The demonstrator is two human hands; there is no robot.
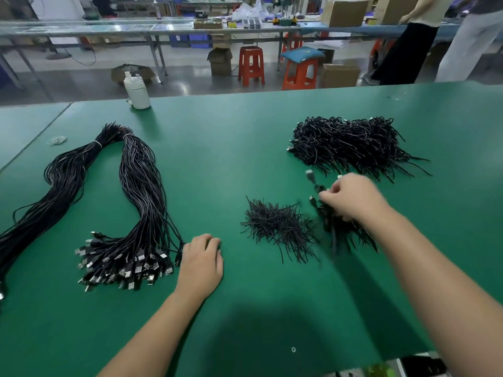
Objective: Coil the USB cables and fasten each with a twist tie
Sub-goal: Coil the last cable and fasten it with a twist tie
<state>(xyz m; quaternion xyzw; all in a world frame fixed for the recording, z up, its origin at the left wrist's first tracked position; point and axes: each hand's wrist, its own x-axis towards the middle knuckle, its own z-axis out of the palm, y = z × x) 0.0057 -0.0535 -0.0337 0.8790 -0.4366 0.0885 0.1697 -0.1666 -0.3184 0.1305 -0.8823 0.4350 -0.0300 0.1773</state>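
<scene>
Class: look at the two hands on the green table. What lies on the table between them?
In the head view, a loose heap of black twist ties lies between the left hand and the right hand.

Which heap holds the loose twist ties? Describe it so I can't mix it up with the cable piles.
On the green table, look between the two hands, just left of the right hand. The twist ties are the small heap of short, straight black strands; unlike the finished coils behind and the long cable bundle at left, they have no plugs.
</scene>
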